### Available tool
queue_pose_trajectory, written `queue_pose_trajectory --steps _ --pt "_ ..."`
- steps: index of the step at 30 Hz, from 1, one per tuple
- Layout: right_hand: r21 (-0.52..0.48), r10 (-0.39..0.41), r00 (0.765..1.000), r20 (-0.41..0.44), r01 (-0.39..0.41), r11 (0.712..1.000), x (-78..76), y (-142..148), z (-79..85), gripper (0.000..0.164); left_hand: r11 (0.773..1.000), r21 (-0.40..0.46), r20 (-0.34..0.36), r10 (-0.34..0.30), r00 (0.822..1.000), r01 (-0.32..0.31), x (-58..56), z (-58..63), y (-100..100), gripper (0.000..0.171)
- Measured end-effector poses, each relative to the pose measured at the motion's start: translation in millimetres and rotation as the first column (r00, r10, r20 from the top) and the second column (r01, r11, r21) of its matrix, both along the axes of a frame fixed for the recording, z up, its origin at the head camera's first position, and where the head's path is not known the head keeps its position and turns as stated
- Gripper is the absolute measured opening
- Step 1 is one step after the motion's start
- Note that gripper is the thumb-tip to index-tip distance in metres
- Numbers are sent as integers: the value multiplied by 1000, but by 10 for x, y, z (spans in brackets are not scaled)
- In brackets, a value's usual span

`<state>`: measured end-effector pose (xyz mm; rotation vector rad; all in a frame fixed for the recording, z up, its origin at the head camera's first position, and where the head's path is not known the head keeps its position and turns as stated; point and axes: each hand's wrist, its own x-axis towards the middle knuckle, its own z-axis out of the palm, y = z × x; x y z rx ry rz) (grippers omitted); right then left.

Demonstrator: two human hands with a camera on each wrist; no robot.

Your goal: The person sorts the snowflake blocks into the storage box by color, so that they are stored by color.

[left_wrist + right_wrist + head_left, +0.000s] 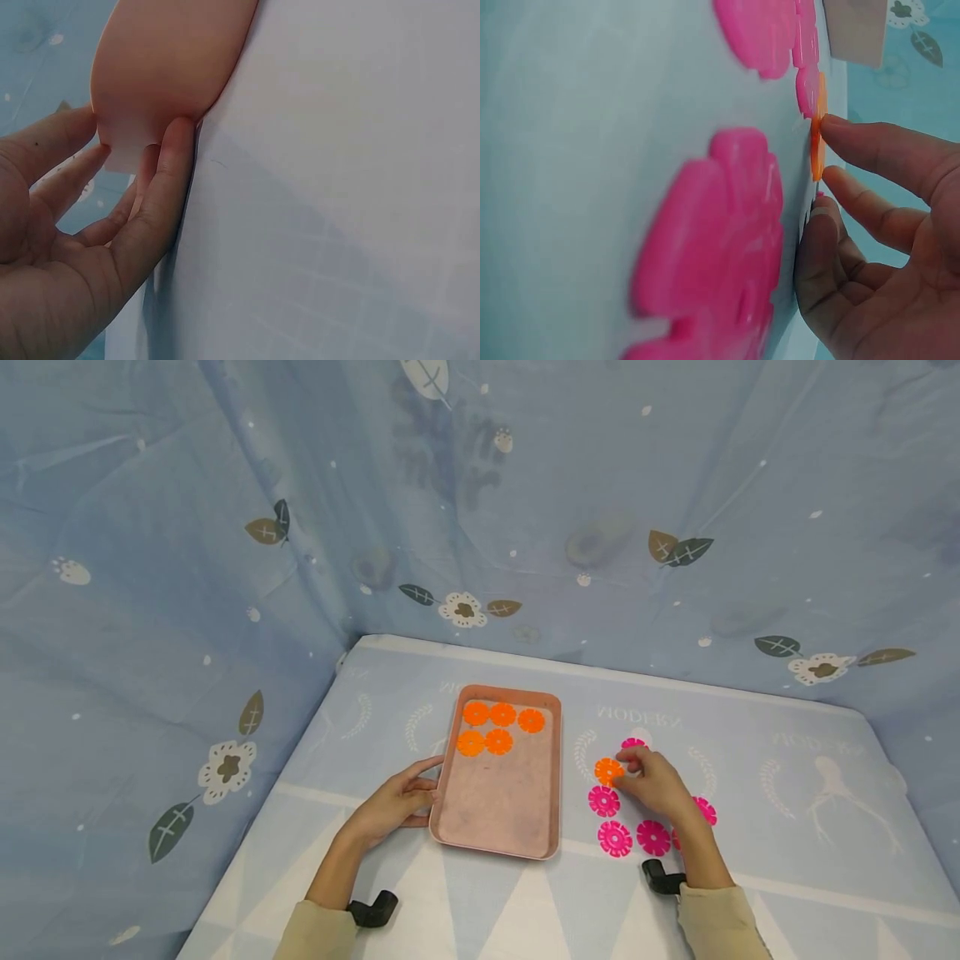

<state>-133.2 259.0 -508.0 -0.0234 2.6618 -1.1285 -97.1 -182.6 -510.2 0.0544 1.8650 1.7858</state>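
Observation:
My left hand rests its fairly straight fingers against the left side of a pink tray; in the left wrist view its fingertips touch the tray's outer wall. An orange notched interlocking disc lies right of the tray, with the thumb and index finger of my right hand at its edge. Up close, the right thumb presses the orange disc and the index fingertip sits by its rim. Several pink discs lie around this hand, one partly hidden under the wrist.
Several orange discs lie flat in rows at the tray's far end. A patterned cloth covers the table, and a blue printed curtain hangs behind and to the left. Black wrist mounts show at both wrists.

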Motion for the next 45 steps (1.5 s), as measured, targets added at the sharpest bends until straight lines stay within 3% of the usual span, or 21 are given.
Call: queue_pose_trajectory --steps 15,28,36,45 --pt "24 -26 999 41 25 999 -48 -34 47 43 1000 19 -8 -2 1000 3 -29 9 3 61" --pt "-134 -99 990 98 111 985 -18 67 58 24 1000 16 -12 -2 1000 3 -23 -4 9 61" --pt "-269 -107 986 128 138 953 9 121 54 26 1000 8 -10 -2 1000 2 -13 -4 7 61" --pt "-323 -127 981 145 168 931 13 147 51 24 1000 -3 -5 0 1000 0 -2 -16 5 60"
